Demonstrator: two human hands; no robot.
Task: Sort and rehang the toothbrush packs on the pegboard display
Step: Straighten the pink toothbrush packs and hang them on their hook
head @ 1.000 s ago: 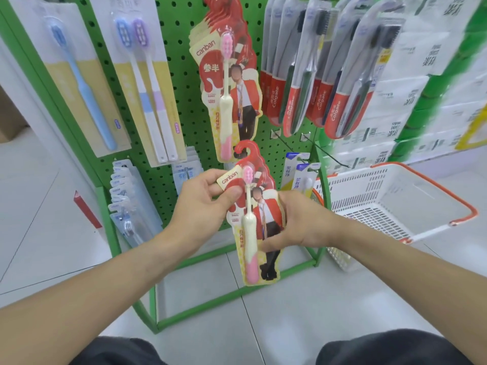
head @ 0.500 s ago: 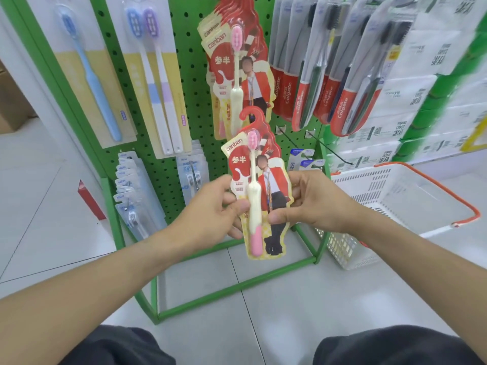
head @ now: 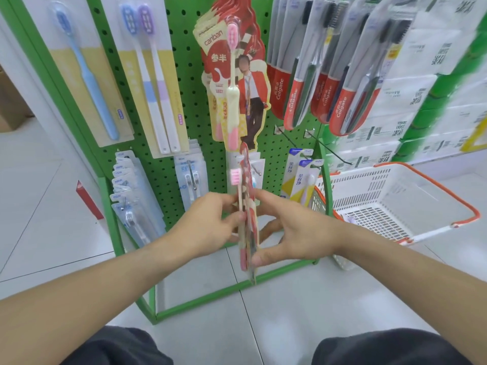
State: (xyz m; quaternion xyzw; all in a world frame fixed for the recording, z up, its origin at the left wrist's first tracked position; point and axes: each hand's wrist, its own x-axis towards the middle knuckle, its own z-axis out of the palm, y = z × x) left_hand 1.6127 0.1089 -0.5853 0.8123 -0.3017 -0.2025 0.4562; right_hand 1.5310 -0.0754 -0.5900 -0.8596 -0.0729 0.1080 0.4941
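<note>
A red toothbrush pack (head: 247, 206) with a pink-and-cream brush is turned edge-on towards me, upright, in front of the green pegboard (head: 184, 61). My left hand (head: 210, 222) pinches its left side at mid height. My right hand (head: 287, 233) has spread fingers; its thumb touches the pack's lower edge and its forefinger points at the pack. Just above hangs a stack of the same red packs (head: 237, 83) on a peg.
Blue and purple brush packs (head: 155, 83) hang left, red Colgate packs (head: 324, 75) right, small clear packs (head: 131, 196) low on the board. Two bare pegs (head: 295, 143) stick out at lower right. A white basket (head: 395, 201) with an orange rim stands right of the rack.
The pack has turned from facing me to edge-on. My right hand's fingers have loosened and spread, while my left hand has kept its pinch. The view has moved closer to the board.
</note>
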